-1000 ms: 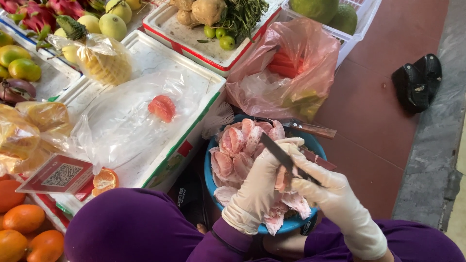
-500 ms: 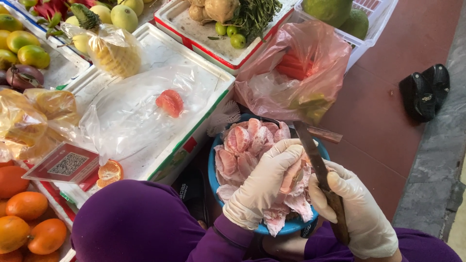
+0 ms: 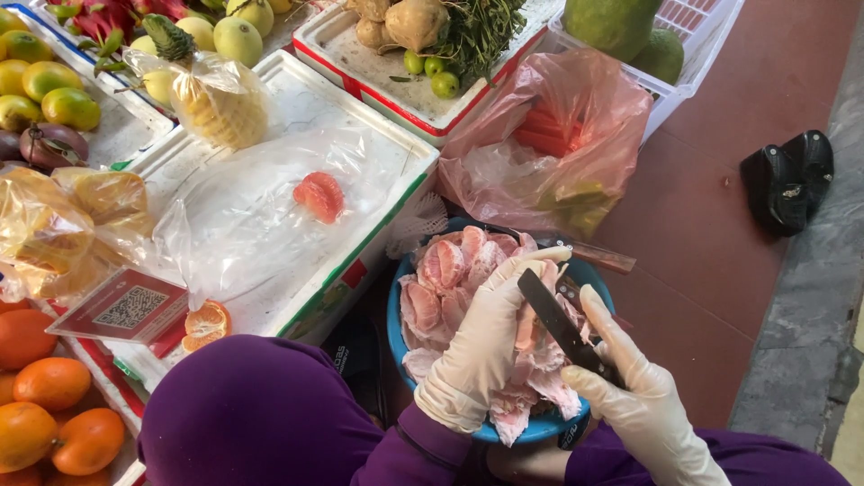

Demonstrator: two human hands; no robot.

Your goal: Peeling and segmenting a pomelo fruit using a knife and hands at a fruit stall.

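Note:
Both my hands wear thin white gloves over a blue bowl [image 3: 396, 317] piled with pink pomelo flesh and peel [image 3: 447, 266]. My left hand [image 3: 490, 337] grips a pink pomelo segment [image 3: 525, 328] above the bowl. In my right hand [image 3: 634, 396] is a dark-bladed knife [image 3: 558, 324], its blade lying against that segment and pointing up-left. One peeled pomelo piece [image 3: 319, 195] rests on clear plastic on a white foam box [image 3: 297, 99] to the left.
A pink plastic bag [image 3: 576, 135] with scraps sits behind the bowl. A second knife handle [image 3: 598, 256] lies on the bowl's far rim. Foam boxes hold a bagged pineapple [image 3: 220, 103], mangoes [image 3: 54, 94], oranges [image 3: 54, 405] and tubers [image 3: 409, 22]. A black shoe [image 3: 792, 180] lies on the red floor.
The knife has swung from pointing up along my right hand to lying across the segment, blade up-left. My left hand has kept its hold on the fruit.

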